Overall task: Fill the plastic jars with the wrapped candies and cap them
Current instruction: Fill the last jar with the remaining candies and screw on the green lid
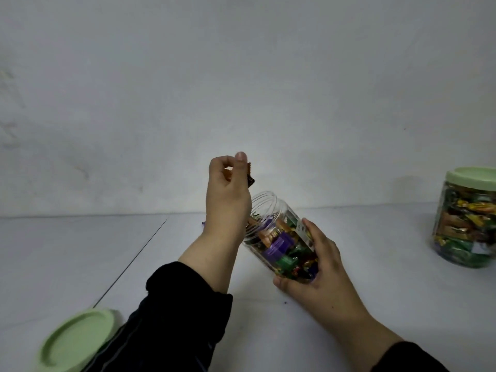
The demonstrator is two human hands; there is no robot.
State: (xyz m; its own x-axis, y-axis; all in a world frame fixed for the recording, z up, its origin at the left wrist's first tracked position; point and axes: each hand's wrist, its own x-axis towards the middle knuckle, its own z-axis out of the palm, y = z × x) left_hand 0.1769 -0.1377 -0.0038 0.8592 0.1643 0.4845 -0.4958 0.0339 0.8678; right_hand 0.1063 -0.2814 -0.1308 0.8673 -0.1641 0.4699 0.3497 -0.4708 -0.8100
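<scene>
My right hand (314,267) grips the lower part of a clear plastic jar (279,237), uncapped and tilted toward the left, partly filled with wrapped candies in purple, green and orange. My left hand (228,189) is raised just above and left of the jar's mouth, fingers pinched on a dark brown and orange wrapped candy (250,175). A light green lid (72,342) lies top side down on the table at the lower left, partly behind my left sleeve. A second jar (467,221), full of candies and capped with a green lid, stands upright at the far right.
The white table (349,237) meets a plain white wall behind it. A thin dark seam (134,261) runs diagonally across the table's left half. A small purple scrap (203,223) peeks out behind my left wrist.
</scene>
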